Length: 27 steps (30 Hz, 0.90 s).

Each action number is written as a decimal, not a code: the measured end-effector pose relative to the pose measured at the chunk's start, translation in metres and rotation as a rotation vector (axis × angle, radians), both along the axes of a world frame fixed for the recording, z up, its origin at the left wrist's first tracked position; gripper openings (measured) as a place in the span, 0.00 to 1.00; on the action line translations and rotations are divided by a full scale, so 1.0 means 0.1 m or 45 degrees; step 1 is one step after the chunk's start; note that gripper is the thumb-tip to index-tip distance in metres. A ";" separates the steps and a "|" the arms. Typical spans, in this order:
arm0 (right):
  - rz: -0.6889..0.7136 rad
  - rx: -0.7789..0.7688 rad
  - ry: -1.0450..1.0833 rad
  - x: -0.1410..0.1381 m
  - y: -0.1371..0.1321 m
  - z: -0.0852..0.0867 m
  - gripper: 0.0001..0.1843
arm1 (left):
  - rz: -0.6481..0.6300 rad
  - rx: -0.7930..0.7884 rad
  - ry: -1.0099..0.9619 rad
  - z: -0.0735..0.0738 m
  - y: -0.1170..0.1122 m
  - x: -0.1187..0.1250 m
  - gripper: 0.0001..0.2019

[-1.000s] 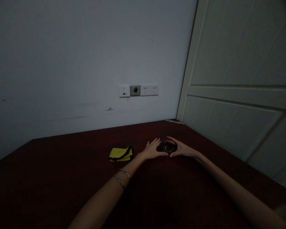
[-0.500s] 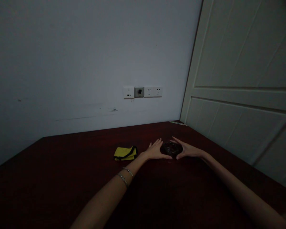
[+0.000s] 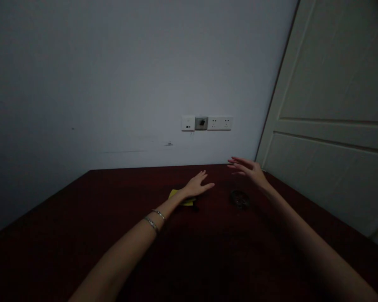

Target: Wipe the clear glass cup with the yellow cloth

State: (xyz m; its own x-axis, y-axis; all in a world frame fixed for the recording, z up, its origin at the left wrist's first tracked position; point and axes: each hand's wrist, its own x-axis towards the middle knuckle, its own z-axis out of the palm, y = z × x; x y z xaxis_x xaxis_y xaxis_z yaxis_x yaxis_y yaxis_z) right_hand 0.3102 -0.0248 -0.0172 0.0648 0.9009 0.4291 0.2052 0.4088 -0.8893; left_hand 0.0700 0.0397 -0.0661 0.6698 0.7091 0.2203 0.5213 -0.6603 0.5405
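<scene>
A dark glass ashtray [image 3: 240, 199], round and see-through, rests on the dark red table. My right hand [image 3: 248, 170] hovers above and behind it, fingers apart, holding nothing. To the ashtray's left, my left hand [image 3: 198, 185] is spread with its thumb out and nothing in it. Under my left wrist shows a folded yellow cloth [image 3: 188, 202] with dark edging, mostly covered from view. Whether the wrist touches the cloth I cannot tell.
The dark red table [image 3: 138, 180] meets a pale wall [image 3: 129, 75] at the back. White sockets and a grey switch plate [image 3: 201, 123] sit low on the wall. A panelled white door [image 3: 327, 92] borders the right side.
Both hands have come away from the ashtray, which they were framing. My right hand has risen; my left has moved left, over the cloth. The view has turned slightly left.
</scene>
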 end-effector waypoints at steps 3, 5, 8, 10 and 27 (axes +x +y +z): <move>-0.022 0.090 -0.257 -0.54 0.16 0.00 0.24 | 0.194 -0.057 -0.036 -0.09 0.10 -0.38 0.37; -0.078 0.117 -0.509 -0.85 0.31 -0.07 0.22 | 0.338 -0.120 -0.027 -0.15 0.15 -0.66 0.35; -0.095 0.083 -0.644 -1.18 0.54 -0.29 0.22 | 0.509 -0.161 -0.016 -0.24 0.16 -1.07 0.36; -0.143 0.017 -0.732 -1.30 0.66 -0.47 0.23 | 0.611 -0.181 -0.004 -0.28 0.15 -1.31 0.36; -0.350 -0.141 -1.325 -1.34 0.73 -1.27 0.17 | 0.682 0.029 0.458 -0.71 0.05 -1.46 0.32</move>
State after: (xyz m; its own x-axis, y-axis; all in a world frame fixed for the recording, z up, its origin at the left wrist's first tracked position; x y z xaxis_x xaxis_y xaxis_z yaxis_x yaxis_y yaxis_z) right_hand 0.1759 0.0478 -0.1442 -0.0787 0.9482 0.3077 0.9533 0.1619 -0.2549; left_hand -0.0760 0.0447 -0.1367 0.2589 0.9636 0.0670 0.9279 -0.2674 0.2597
